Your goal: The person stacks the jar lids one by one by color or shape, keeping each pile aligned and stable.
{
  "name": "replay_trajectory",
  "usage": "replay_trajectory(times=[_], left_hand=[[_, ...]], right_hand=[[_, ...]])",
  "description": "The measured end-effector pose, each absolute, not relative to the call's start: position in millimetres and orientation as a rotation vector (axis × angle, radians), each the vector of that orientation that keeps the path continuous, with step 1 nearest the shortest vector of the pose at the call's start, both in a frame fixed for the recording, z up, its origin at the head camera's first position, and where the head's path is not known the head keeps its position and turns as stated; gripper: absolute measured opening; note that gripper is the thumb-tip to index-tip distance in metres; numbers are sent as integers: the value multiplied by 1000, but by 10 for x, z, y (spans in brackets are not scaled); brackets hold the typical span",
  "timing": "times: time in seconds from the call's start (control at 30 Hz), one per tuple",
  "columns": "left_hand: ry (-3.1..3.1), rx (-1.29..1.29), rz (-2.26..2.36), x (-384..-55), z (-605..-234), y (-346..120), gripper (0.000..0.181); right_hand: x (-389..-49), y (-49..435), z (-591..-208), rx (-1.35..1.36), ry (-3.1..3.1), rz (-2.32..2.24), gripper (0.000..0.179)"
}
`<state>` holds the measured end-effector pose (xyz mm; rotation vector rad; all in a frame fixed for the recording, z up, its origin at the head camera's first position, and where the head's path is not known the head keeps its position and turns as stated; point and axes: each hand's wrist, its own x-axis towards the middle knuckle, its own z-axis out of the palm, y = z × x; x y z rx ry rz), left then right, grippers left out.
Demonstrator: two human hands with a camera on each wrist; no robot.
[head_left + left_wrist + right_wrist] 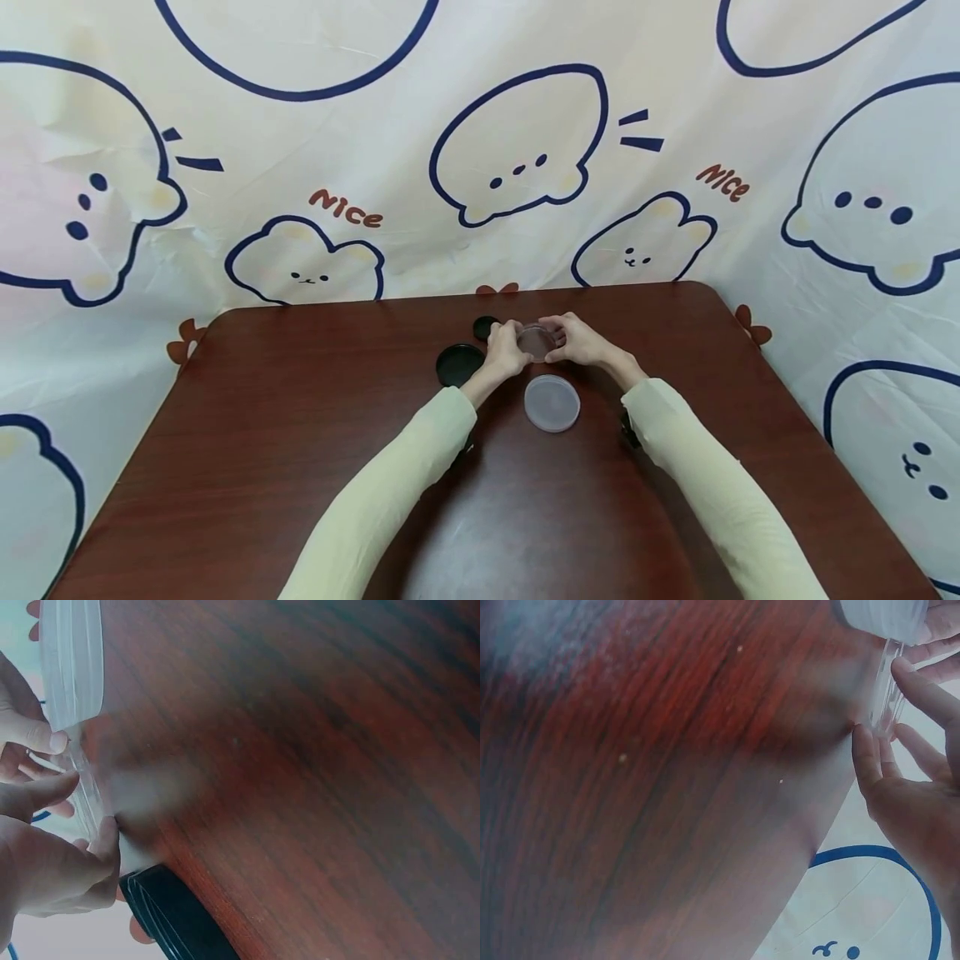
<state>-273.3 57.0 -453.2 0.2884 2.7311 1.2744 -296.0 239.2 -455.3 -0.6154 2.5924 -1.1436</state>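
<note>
Both hands hold a clear, shallow round dish (536, 342) low over the far middle of the table. My left hand (507, 349) pinches its left side between thumb and fingers. From the opposite side my right hand (581, 342) grips the rim. In the left wrist view the dish (88, 796) appears edge-on between the fingers, and likewise the dish (887, 694) in the right wrist view. A larger frosted round container (552, 403) rests on the table just in front of the hands. Whether the dish touches the table is unclear.
Left of the left hand lies a black round lid-like piece (460, 365), with a smaller black round piece (485, 327) behind it. The brown wooden table (315, 433) ends at a patterned curtain (420, 250) along the back and sides.
</note>
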Motion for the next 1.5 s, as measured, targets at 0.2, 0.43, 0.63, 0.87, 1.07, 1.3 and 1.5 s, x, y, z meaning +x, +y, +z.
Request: replay_trajectory(times=[0.2,0.43,0.63,0.87,1.07,1.3,1.5], left_hand=[[2707,311,1284,-2711,-4499,549,54],[2710,313,1278,-2683,-4493,532,56],[2721,336,1258,-2654,-4460,492,55],[2719,427,1268,-2605,-4317,394,57],[2713,493,1279,-2548,-4264,324,56],[2613,483,1385,-2443,-4241,242,53],[2576,507,1413,-2354,-4229,234,52]], right_hand=[[-2949,2361,-4506,-649,2620,-1112,68],[-2907,2350,-4500,-620,2580,-1154,69],[-2847,2337,-4488,-640,2553,-1206,67],[-2724,2293,-4428,-606,2618,-1253,67],[-2680,2270,-4385,-629,2629,-1271,65],[-2560,2269,-4346,-592,2624,-1248,66],[-2451,2302,-4304,-612,2663,-1208,65]])
